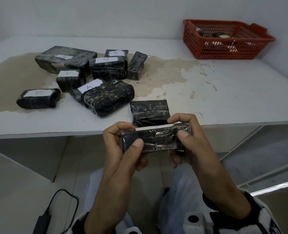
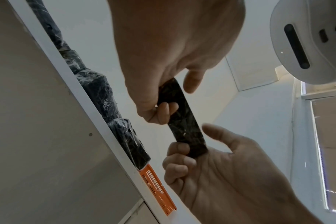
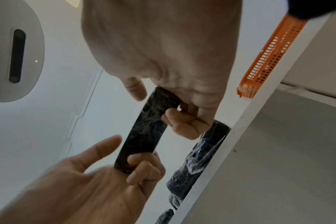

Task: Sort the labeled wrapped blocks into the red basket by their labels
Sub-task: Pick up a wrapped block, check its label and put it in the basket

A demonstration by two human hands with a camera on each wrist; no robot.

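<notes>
Both hands hold one black wrapped block [image 1: 156, 141] just in front of the table's near edge. A white label [image 1: 153, 128] shows edge-on along its top; its letter is unreadable. My left hand [image 1: 129, 135] grips the left end, my right hand [image 1: 178, 127] the right end. From below, the wrist views show the block [image 2: 182, 121] [image 3: 144, 133] pinched between thumb and curled fingers of the left hand [image 2: 194, 139] and the right hand [image 3: 126, 150]. The red basket [image 1: 224, 49] stands at the far right corner with a few wrapped blocks inside.
Several black wrapped blocks, some with white labels marked A or B, lie in a pile [image 1: 92, 73] on the left of the stained white table [image 1: 224, 98]. An unlabeled block [image 1: 150, 112] lies by the near edge. A black charger with cable [image 1: 43, 220] sits on the floor.
</notes>
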